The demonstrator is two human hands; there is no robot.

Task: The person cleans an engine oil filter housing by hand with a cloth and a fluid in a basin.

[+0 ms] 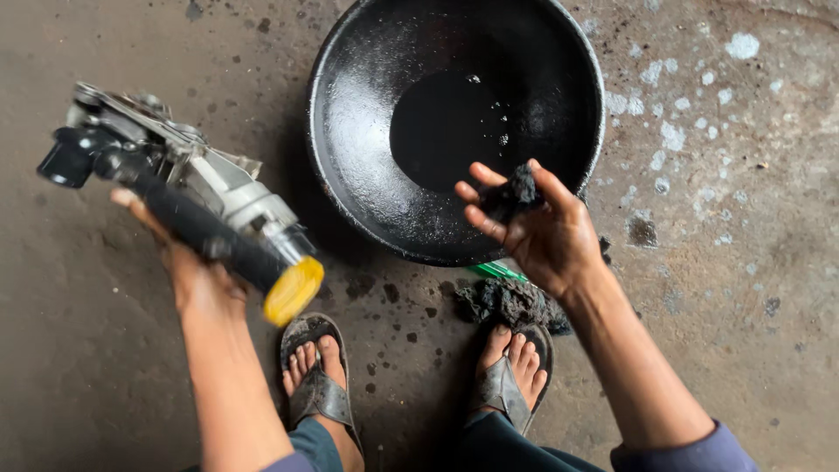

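From the head view I look straight down at a grey, stained floor (105,367); my left hand (188,271) is at about nine o'clock, and its fingers are wrapped tight around the black handle of a metal part (188,197); the part is silver and greasy, tilted, with a black knob at its upper left end and a yellow cap (293,290) at its lower right end; the cap hangs just above my left foot.

My right hand (546,236) is near the middle, a bit toward three o'clock; its thumb and fingers pinch a small black rag (516,194); the rag sits between the fingertips, right over the near rim of the pan.

The pan (350,140) is big, round and black, up at twelve o'clock; it rests on the floor, and a dark pool of oil (446,131) lies in its middle, shiny with a few small bubbles.

A heap of dirty rags (507,301) lies on the floor at about five o'clock from the pan, just beside my right foot and under my right wrist; a bit of something green (498,271) peeks out between the heap and the pan; I cannot tell what it is.

Both feet wear worn sandals (315,389) at six o'clock; dark spots dot the floor near them, and pale spots dot it toward two o'clock.
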